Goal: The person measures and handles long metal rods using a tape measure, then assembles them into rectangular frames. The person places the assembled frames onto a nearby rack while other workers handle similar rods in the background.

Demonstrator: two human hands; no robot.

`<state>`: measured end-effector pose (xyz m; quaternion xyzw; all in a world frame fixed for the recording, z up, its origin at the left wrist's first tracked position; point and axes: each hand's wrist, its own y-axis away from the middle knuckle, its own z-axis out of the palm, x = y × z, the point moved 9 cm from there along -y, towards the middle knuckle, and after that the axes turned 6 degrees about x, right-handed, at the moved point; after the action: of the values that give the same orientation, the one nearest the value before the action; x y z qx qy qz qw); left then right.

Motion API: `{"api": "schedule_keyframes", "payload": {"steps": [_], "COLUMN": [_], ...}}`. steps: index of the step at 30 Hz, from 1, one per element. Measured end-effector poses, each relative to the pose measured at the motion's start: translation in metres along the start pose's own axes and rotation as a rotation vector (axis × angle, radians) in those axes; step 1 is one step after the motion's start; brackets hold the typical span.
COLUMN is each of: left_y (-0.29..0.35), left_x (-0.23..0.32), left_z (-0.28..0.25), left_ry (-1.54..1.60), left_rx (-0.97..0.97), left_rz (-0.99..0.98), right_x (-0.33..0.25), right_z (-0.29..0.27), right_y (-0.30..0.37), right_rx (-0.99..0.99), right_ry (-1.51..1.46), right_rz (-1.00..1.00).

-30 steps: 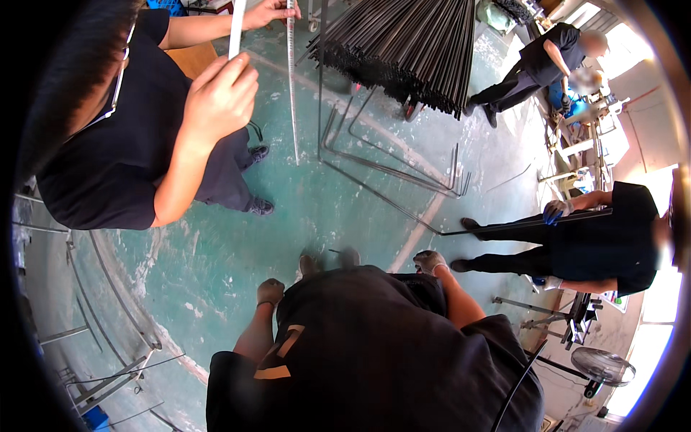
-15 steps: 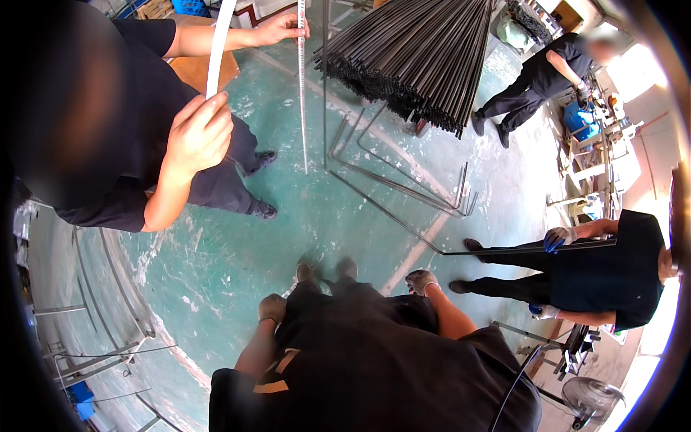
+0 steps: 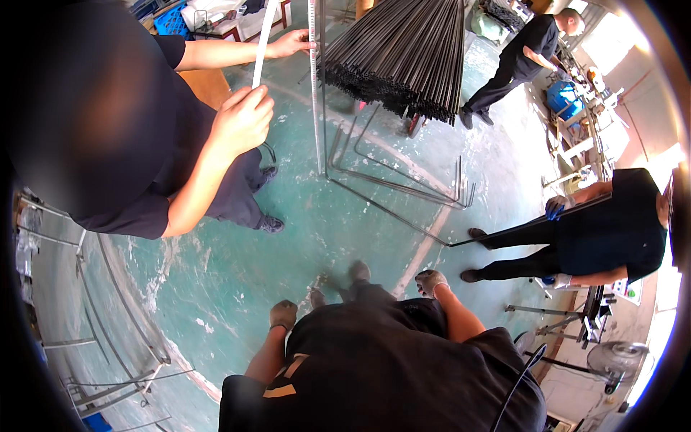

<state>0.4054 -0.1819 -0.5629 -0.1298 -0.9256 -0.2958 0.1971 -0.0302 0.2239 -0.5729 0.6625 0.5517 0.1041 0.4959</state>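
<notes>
My left hand [image 3: 283,315] hangs beside my body in a worn glove, its fingers curled in and nothing showing in them. On the other side my right hand [image 3: 430,282], in a pale glove, is also loosely closed, with no object visible in it. Both are away from the bent metal rod frame [image 3: 389,208] in front. At the left, a person's bare hand [image 3: 243,119] grips a white measuring tape [image 3: 263,45]. That person's other hand [image 3: 291,44] steadies the tape's upright stretch [image 3: 314,108] beside a vertical rod. A gloved co-worker [image 3: 612,223] at right holds the frame's other end.
A large bundle of dark metal rods [image 3: 403,61] lies on a wheeled support ahead. Several bent rods [image 3: 425,189] stand on the green floor [image 3: 237,266]. Another person [image 3: 529,54] stands near a cluttered bench at far right. A fan [image 3: 615,360] is at lower right; metal racks [image 3: 119,389] are at lower left.
The tape's upright stretch has moved right and down, now along the vertical rod to its lower corner. The left person's hands have shifted right. My hands stay low, and my view has shifted.
</notes>
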Motion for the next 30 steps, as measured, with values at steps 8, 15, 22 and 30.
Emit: {"api": "schedule_keyframes", "payload": {"steps": [8,15,22,30], "left_y": [0.011,0.003,0.02,0.025], "left_x": [-0.091,-0.137,-0.079,-0.056], "left_z": [-0.011,0.005,0.027,0.027], "left_ry": [-0.167,-0.13,0.003,0.061], "left_rx": [-0.098,-0.04,-0.091,-0.073], "left_rz": [-0.041,0.051,-0.08,-0.079], "right_x": [0.063,0.131,0.044,0.053], "right_z": [0.043,0.05,0.013,-0.01], "right_y": [0.062,-0.017,0.032,0.045], "right_rx": [-0.106,-0.088,0.07,0.074], "right_ry": [0.409,0.58,-0.09,0.367], "right_rz": [0.02,-0.095,-0.051,-0.056]}}
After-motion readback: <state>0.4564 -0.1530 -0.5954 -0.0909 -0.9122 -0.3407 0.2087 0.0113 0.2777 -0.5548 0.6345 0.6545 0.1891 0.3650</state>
